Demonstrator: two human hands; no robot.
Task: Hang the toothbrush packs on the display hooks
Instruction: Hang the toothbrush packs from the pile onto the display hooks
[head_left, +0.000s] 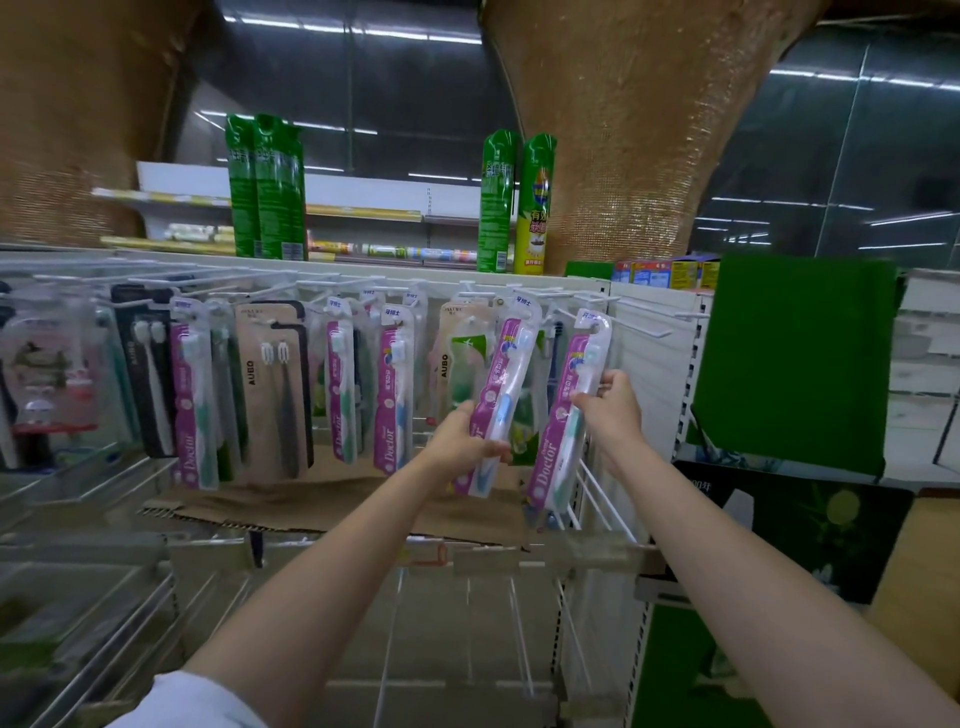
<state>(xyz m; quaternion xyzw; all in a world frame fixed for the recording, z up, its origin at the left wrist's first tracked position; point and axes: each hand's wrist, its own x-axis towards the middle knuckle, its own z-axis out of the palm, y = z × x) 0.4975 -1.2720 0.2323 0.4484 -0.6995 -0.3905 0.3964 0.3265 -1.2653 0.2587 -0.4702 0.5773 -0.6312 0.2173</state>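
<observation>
My left hand (462, 439) grips the lower part of a purple "Doctor" toothbrush pack (506, 384), whose top reaches up among the white display hooks (524, 299). My right hand (615, 410) holds a second purple toothbrush pack (569, 415) by its right edge; its hang hole sits at the tip of a hook (597, 306) on the far right of the row. Whether either pack is threaded on a hook I cannot tell. More packs hang to the left (395, 384).
Green spray cans (267, 187) stand on the shelf top above the hooks. A green panel (789, 364) closes the right side. Flattened cardboard (332, 499) lies on the wire shelf (597, 499) below the packs. Bare hooks (654, 322) stick out right of my right hand.
</observation>
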